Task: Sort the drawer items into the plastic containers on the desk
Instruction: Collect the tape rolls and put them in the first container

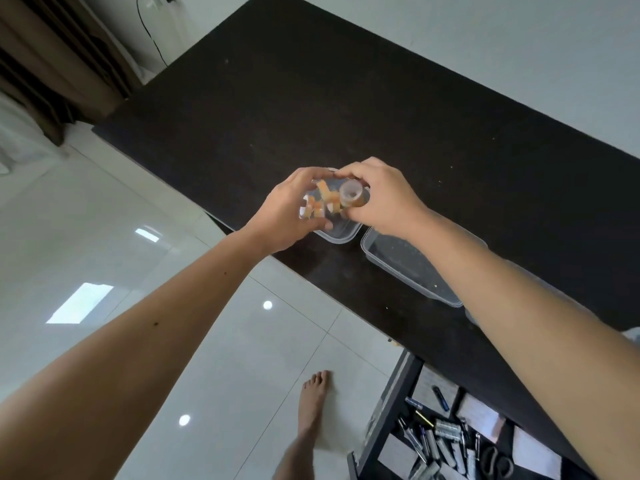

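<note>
Hands over the leftmost clear plastic container [341,233] at the dark tabletop [311,109] edge: left hand [287,211] grip holds small orange-white tape rolls [320,202], right hand [377,199] grip a clear tape roll [349,194]; we judge loose rolls could spill floorward.

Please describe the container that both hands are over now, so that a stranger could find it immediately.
On the dark desk, clear plastic containers line the near edge. It is the leftmost container, near the desk's left corner. Unlike the larger tub beside it, both hands hold small orange-and-white pieces over it.
</note>
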A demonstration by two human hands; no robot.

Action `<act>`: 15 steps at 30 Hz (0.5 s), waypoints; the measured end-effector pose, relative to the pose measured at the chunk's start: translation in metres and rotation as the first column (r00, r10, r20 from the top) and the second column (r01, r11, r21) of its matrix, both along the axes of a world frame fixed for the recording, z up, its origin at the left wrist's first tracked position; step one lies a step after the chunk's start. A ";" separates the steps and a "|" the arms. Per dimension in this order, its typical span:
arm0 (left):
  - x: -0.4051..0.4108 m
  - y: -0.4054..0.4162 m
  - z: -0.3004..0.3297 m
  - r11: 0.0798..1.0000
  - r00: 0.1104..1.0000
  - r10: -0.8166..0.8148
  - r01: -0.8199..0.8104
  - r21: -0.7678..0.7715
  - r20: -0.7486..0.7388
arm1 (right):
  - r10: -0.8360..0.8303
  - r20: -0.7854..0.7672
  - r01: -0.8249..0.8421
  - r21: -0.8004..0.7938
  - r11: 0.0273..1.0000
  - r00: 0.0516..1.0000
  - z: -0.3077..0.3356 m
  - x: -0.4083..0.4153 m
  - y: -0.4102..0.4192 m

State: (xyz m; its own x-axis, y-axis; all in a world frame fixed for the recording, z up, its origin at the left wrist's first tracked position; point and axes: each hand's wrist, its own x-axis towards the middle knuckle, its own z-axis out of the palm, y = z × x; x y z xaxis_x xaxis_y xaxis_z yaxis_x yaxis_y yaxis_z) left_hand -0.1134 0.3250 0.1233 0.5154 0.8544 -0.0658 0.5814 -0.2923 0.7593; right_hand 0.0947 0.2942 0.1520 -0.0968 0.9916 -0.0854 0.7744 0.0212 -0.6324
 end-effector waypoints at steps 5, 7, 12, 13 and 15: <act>0.002 -0.007 0.004 0.993 0.999 0.025 -0.028 0.113 0.030 | -0.003 -0.021 0.004 0.054 0.999 1.000 0.002 0.001 -0.012; 0.003 -0.012 0.008 0.990 0.999 0.037 -0.042 0.135 0.039 | -0.008 -0.022 0.010 0.083 0.997 1.000 0.005 0.003 -0.017; 0.006 -0.034 0.025 0.988 0.998 0.052 -0.058 0.143 0.048 | -0.019 -0.032 0.023 0.138 0.990 0.999 0.019 0.011 -0.041; 0.006 -0.042 0.029 0.989 0.997 0.057 -0.063 0.136 0.050 | -0.019 -0.035 0.024 0.148 0.989 0.999 0.023 0.013 -0.048; 0.010 -0.059 0.037 0.988 0.995 0.075 -0.082 0.128 0.060 | -0.025 -0.035 0.031 0.167 0.985 0.999 0.030 0.019 -0.066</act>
